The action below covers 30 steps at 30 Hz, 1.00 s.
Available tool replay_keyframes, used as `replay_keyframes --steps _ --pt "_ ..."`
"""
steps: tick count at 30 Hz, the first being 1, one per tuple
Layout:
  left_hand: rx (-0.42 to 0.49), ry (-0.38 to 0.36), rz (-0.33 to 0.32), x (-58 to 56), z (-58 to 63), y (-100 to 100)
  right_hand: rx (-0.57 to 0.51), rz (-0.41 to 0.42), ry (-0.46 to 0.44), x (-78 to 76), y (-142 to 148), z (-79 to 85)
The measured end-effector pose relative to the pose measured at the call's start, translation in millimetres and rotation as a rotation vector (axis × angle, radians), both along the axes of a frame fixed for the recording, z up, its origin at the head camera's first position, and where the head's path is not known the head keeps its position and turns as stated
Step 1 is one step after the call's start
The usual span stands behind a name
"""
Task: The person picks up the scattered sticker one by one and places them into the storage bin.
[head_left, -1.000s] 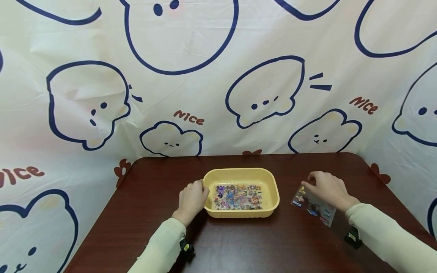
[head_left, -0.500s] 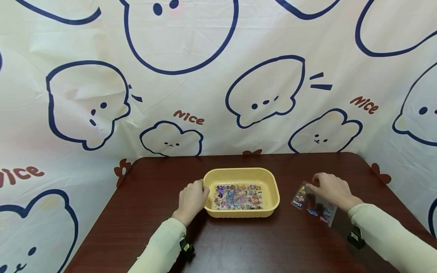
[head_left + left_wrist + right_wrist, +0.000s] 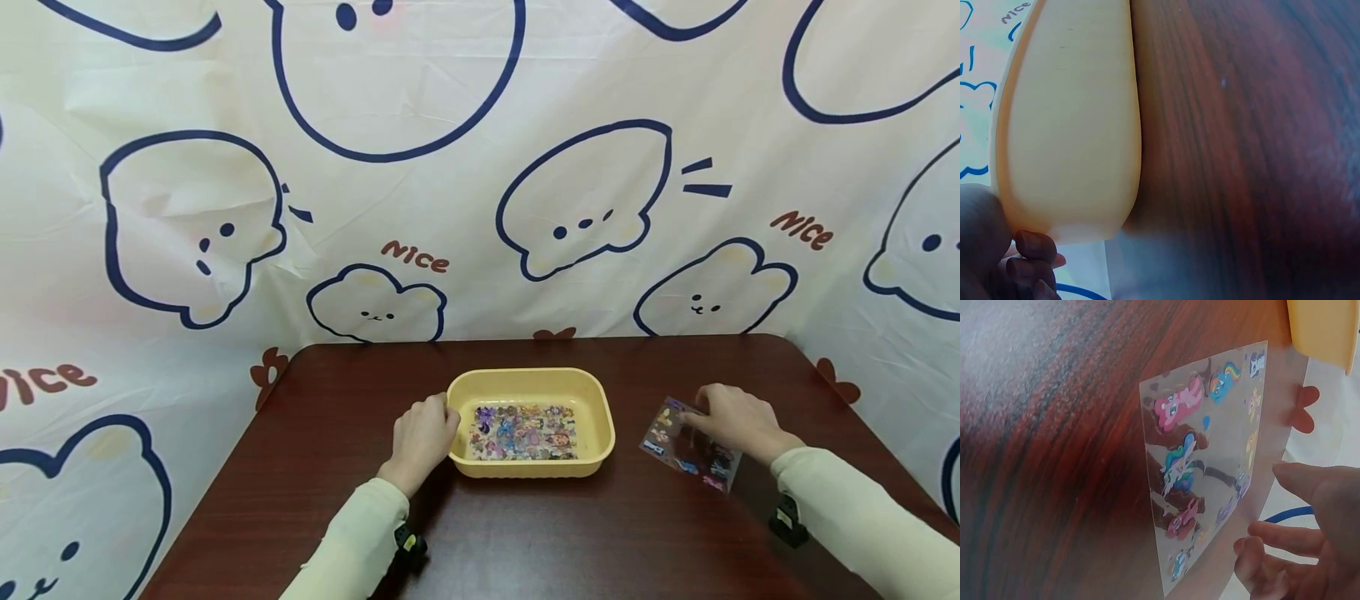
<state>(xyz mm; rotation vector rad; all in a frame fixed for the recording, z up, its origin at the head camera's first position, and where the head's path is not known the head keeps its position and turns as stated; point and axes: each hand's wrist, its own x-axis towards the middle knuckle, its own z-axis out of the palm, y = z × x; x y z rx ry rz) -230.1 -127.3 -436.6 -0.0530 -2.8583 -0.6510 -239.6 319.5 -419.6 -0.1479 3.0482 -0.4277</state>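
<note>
My left hand (image 3: 422, 437) grips the left rim of a pale yellow plastic basin (image 3: 532, 469). In the left wrist view its fingers (image 3: 1032, 269) curl at the corner of the basin's side wall (image 3: 1075, 125). Inside the basin lies a sheet of small colourful stickers (image 3: 522, 433). On the table to the right is a clear sticker sheet (image 3: 1200, 462) with cartoon ponies on it. Over the right part of that sheet, my right hand (image 3: 738, 421) hovers with thumb and fingers apart and nothing between them. It covers part of the sheet in the head view.
The dark brown wooden table (image 3: 570, 542) carries the basin and the loose sheet. Behind it and along both sides hangs a white cloth (image 3: 465, 208) printed with blue bear outlines. A black wrist camera (image 3: 787, 518) sits under my right forearm.
My right hand has drawn off to the right from the sticker sheet's upper edge, uncovering more of the sheet. My left hand and the basin have stayed put.
</note>
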Motion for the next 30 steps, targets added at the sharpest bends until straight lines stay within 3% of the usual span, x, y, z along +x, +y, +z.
replay_keyframes --steps 30 --pt "-0.005 -0.005 0.014 0.7 -0.4 0.7 0.064 -0.014 -0.153 -4.3 7.5 2.1"
